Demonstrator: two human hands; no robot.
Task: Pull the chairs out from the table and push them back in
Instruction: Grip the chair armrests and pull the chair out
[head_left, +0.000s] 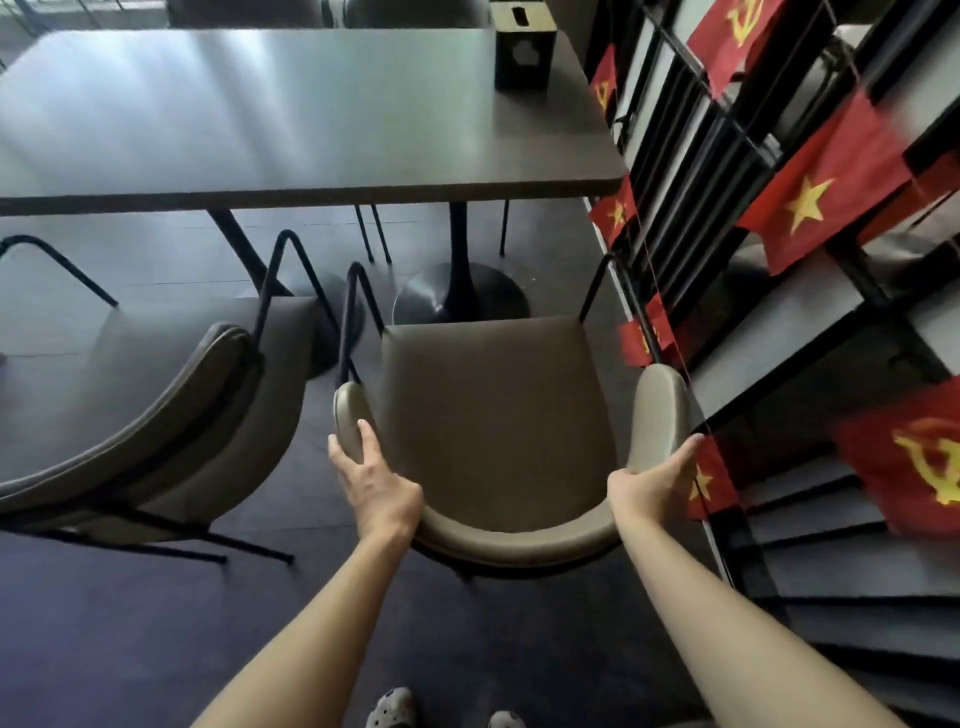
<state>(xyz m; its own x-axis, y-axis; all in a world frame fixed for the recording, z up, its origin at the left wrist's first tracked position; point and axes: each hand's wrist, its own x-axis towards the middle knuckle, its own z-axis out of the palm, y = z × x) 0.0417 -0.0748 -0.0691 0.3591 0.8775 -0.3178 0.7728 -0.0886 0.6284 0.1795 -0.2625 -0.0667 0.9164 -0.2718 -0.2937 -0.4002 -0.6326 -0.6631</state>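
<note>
A taupe padded chair (493, 415) with a curved backrest and thin black legs stands in front of me, its seat fully clear of the grey table (260, 114). My left hand (371, 478) grips the left end of the backrest. On the right end, my right hand (652, 480) is closed over the rim. A second chair of the same kind (171, 405) stands to the left, also out from under the table and turned at an angle.
A black tissue box (522, 49) sits on the table's far right corner. Two round black table bases (460, 299) rest on the dark floor. A black shelf rack with red flags (810, 202) stands close along the right. More chairs show beyond the table.
</note>
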